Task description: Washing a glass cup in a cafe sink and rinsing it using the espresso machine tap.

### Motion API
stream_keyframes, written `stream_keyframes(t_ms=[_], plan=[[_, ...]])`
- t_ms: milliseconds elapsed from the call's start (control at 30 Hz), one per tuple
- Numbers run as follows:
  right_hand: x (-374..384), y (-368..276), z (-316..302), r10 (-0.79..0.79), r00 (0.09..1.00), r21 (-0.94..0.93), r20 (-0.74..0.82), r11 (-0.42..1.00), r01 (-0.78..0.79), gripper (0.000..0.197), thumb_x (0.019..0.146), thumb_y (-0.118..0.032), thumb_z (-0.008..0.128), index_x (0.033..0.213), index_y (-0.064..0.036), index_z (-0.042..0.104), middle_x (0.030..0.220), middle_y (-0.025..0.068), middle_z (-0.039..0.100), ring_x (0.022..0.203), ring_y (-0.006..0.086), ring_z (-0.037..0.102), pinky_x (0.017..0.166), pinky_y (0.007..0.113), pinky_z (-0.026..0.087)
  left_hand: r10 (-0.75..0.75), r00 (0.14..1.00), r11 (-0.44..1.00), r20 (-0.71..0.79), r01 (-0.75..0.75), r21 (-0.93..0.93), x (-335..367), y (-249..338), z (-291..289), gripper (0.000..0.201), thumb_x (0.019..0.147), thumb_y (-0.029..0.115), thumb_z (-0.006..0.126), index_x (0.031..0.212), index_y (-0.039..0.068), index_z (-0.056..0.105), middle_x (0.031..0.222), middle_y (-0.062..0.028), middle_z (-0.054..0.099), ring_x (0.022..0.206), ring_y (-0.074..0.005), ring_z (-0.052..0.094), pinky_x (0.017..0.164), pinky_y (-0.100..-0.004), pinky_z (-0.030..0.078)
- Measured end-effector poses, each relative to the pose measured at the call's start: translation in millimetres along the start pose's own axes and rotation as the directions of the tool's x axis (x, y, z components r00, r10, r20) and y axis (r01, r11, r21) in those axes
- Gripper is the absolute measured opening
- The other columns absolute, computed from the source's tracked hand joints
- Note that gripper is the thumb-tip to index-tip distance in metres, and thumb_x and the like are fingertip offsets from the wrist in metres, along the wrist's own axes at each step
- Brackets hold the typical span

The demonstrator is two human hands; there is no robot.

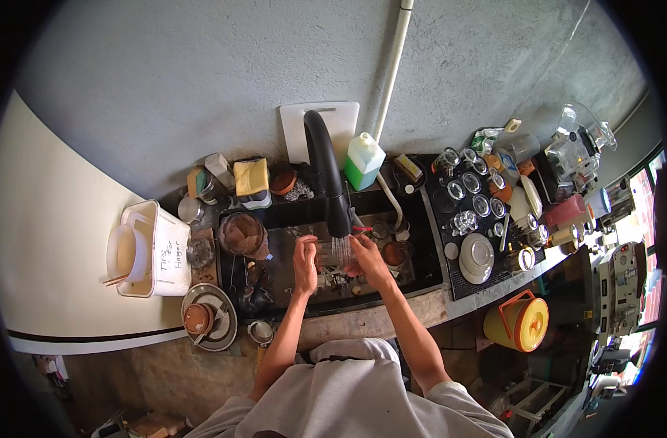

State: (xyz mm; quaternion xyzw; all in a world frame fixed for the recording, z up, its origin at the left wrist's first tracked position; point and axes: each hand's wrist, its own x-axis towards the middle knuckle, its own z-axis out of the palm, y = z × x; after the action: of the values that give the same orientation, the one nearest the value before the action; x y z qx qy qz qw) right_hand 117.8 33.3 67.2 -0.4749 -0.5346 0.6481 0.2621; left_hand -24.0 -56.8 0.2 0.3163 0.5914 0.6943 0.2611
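Note:
Over the black sink (430, 252), a clear glass (329, 255) lies on its side between my two hands. My left hand (306, 264) is closed against one end of it, and my right hand (368, 261) grips the other end. Water sprays down on the glass from the black faucet (336, 204). Below my hands, cutlery and small wet items lie in the basin, partly hidden. A brown-stained round container (242, 235) sits at the sink's left side. On the right, a reddish-brown bowl (396, 253) is in the basin near my right hand.
Behind the sink stand a green liquid jug (365, 162) and a white cutting board (293, 135). Upturned glasses (472, 182) and stacked white plates (476, 258) crowd the right counter. At left are a white bin (174, 255) and a metal plate (228, 332). A yellow bucket (516, 323) stands lower right.

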Motion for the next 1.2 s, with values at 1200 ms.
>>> stream_keyframes(t_ms=[1200], plan=[[6,-104,-128,-0.460,0.784,-0.536,0.416,0.572,0.620,0.055,0.070,-0.014,0.089,0.117,-0.0041,0.063,0.114,0.0124,0.064,0.106,0.0330,0.064,0.088,0.040,0.053,-0.576,0.651,0.382,0.495,0.749,-0.541,20,-5,51,0.023,0.086,0.022,0.084,0.096,0.013,0.064,0.083,0.0001,0.064,0.073,-0.0151,0.065,0.068,-0.0316,0.054]])
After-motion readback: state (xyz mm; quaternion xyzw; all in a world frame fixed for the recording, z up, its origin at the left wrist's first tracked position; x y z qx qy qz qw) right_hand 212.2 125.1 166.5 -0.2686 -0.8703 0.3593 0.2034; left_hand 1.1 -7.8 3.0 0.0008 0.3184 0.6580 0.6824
